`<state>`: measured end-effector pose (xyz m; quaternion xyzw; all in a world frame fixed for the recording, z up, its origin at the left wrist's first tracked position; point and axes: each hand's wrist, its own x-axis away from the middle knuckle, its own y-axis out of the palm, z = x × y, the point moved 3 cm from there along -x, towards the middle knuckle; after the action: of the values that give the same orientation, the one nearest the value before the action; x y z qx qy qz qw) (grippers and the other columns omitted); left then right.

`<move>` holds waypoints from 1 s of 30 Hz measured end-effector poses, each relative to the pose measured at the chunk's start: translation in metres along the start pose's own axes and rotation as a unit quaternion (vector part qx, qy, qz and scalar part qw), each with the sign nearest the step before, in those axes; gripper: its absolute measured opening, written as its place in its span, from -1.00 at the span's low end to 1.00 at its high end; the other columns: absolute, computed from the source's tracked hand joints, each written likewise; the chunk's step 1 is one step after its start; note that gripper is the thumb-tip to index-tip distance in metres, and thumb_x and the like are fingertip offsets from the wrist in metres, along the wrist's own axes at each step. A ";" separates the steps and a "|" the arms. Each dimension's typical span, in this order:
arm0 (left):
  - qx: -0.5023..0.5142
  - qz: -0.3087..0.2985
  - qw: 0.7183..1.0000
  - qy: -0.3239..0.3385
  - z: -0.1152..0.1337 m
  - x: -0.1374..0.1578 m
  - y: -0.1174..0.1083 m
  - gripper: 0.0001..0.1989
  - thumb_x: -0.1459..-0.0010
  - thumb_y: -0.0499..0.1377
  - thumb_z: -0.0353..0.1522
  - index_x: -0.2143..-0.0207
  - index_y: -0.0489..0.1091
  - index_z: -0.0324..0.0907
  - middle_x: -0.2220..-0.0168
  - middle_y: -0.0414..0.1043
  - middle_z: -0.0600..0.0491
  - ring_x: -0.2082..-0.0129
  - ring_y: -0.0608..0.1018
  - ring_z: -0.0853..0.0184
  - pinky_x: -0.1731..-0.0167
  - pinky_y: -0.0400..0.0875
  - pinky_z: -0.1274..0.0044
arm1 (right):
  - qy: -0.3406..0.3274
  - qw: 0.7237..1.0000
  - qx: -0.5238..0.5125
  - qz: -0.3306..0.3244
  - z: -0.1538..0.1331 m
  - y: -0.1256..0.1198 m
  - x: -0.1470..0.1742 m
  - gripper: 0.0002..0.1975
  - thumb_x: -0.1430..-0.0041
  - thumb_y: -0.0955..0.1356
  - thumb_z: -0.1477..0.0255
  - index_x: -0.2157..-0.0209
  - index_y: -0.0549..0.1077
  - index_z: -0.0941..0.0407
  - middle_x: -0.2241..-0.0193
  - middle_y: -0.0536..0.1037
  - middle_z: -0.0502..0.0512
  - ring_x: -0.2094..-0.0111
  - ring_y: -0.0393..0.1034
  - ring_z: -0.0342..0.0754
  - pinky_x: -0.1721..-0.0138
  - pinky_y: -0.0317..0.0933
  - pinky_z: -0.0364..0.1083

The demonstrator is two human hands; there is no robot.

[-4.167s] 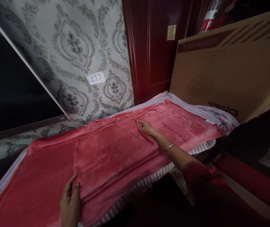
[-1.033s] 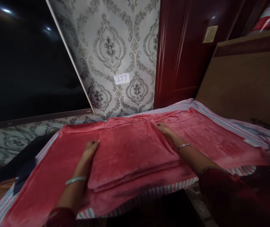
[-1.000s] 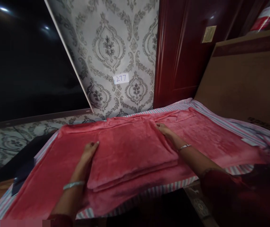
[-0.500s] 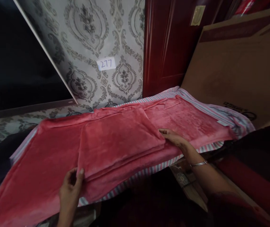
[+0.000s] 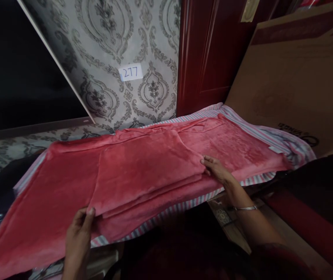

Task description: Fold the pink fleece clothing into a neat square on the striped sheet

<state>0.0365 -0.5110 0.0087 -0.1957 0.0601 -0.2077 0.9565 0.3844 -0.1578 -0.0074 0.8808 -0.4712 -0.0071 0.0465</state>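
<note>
A pink plush cloth (image 5: 147,163) lies in layers along a striped sheet. Its middle is folded into a flat panel, with wide parts spread to the left and right. My left hand (image 5: 80,233) pinches the panel's near left corner between thumb and fingers. At the right corner, my right hand (image 5: 214,167) grips the same top layer with its fingertips. The top layer is drawn taut between both hands, and its near edge stands slightly apart from the folds beneath. A bracelet circles my right wrist.
The striped sheet (image 5: 259,134) shows around the cloth's edges. Behind stand a patterned wall with a paper label (image 5: 131,72), a dark red door (image 5: 205,58) and a large dark screen (image 5: 23,70). A cardboard box (image 5: 297,85) leans at the right.
My left hand has moved a little left and my right hand a little right. The panel's top layer is stretched wider, its corners pulled out past the layers below.
</note>
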 end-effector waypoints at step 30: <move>0.019 -0.122 0.992 0.023 -0.009 -0.008 -0.001 -0.38 0.31 0.41 0.11 0.22 0.57 -0.03 -0.08 0.52 -0.01 -0.26 0.37 -0.03 -0.37 0.05 0.21 | -0.041 0.997 0.054 0.031 0.013 0.022 0.032 -0.50 0.14 0.55 0.04 0.30 0.38 0.04 0.61 0.40 -0.14 0.62 0.29 -0.16 0.56 0.18 -0.15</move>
<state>0.0268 -0.5118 0.0009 -0.1782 0.0532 -0.3287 0.9259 0.3832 -0.1974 -0.0178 0.8660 -0.4994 -0.0164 -0.0202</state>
